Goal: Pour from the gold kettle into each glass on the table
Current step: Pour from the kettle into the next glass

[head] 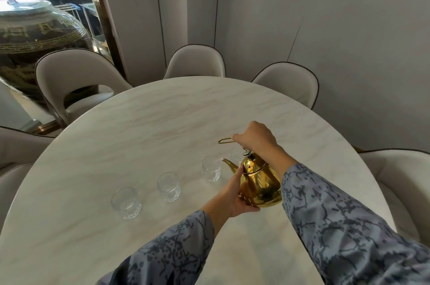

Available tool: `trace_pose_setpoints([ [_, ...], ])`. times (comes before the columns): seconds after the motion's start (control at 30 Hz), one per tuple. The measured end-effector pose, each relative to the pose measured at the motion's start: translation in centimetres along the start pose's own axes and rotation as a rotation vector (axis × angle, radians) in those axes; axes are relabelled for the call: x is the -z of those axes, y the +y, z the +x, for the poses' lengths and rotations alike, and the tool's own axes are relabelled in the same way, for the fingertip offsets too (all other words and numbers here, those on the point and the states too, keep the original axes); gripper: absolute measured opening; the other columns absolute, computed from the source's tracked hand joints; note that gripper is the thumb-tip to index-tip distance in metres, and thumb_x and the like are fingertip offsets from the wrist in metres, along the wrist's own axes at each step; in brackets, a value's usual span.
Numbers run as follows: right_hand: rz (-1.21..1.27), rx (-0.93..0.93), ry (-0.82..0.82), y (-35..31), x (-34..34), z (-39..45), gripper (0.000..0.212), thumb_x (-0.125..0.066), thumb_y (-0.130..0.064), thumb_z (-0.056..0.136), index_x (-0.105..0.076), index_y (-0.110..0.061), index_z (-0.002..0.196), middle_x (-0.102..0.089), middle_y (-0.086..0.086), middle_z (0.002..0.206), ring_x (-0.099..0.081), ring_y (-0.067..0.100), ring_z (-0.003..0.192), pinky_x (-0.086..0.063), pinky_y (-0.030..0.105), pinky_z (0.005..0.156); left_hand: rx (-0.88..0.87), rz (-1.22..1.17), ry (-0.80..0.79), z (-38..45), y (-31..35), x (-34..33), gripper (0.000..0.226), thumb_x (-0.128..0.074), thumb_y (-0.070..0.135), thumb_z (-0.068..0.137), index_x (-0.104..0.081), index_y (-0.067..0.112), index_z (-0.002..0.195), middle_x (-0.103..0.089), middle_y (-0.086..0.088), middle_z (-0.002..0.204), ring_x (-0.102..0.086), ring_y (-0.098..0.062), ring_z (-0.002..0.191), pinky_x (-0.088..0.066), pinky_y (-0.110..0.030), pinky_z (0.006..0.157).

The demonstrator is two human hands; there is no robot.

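The gold kettle (260,182) is tilted to the left above the marble table (144,126), its spout tip at the rim of a clear glass (211,169). My right hand (256,139) grips the kettle's wire handle from above. My left hand (235,196) cups the kettle's underside and left flank. Two more clear glasses stand in a row to the left, one (168,187) in the middle and one (126,202) nearest the front left. A fourth glass (235,154) stands behind the kettle, mostly hidden by it.
Cream padded chairs ring the round table: one (72,79) at the back left, one (195,61) at the back centre, one (288,82) at the back right, another (400,175) on the right. A big dark patterned jar (35,38) stands beyond the left chairs.
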State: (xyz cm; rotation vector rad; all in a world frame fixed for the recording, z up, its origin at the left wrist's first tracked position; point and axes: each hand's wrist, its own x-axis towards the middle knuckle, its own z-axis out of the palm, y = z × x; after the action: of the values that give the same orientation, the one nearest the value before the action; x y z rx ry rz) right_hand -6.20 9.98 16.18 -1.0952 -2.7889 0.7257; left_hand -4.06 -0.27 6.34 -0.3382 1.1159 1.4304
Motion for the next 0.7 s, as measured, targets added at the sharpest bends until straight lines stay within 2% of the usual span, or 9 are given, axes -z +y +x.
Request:
trace_pose_setpoints([
  [0.1,-0.005,0.003,0.004,-0.5,0.6,-0.3,0.028,-0.064,-0.034,0.081,-0.053,-0.012,0.066,-0.074,0.009,0.08,-0.07,0.027,0.079,-0.048,0.031,0.061,-0.007,-0.004,0.001,-0.1,0.2,-0.2,0.093,-0.057,0.069,0.08,-0.032,0.012,0.149,-0.043,-0.017,0.15,-0.049,-0.039,0.132,-0.042,-0.054,0.106],
  [0.27,0.002,0.006,0.007,-1.1,1.6,-0.6,0.031,-0.063,-0.031,0.083,-0.053,-0.013,0.06,-0.075,0.008,0.078,-0.07,0.025,0.077,-0.048,0.03,0.062,-0.005,0.005,-0.001,-0.5,0.7,-0.5,0.095,-0.057,0.07,0.079,-0.031,0.013,0.15,-0.043,-0.017,0.15,-0.05,-0.04,0.131,-0.045,-0.054,0.102],
  [0.47,-0.019,0.019,0.006,-2.0,2.4,-0.8,0.029,-0.061,-0.031,0.083,-0.056,-0.012,0.062,-0.072,0.003,0.072,-0.068,0.025,0.075,-0.053,0.034,0.068,-0.004,-0.007,-0.019,-0.3,1.1,-0.5,0.1,-0.06,0.072,0.075,-0.029,0.015,0.151,-0.043,-0.018,0.15,-0.051,-0.041,0.13,-0.048,-0.055,0.098],
  [0.7,-0.043,0.037,0.008,-2.4,3.2,-1.1,0.025,-0.06,-0.029,0.083,-0.051,-0.014,0.065,-0.074,0.007,0.08,-0.068,0.026,0.079,-0.049,0.033,0.066,-0.011,-0.01,-0.044,0.4,1.3,-0.4,0.112,-0.067,0.074,0.065,-0.027,0.017,0.152,-0.042,-0.018,0.151,-0.052,-0.041,0.129,-0.054,-0.056,0.088],
])
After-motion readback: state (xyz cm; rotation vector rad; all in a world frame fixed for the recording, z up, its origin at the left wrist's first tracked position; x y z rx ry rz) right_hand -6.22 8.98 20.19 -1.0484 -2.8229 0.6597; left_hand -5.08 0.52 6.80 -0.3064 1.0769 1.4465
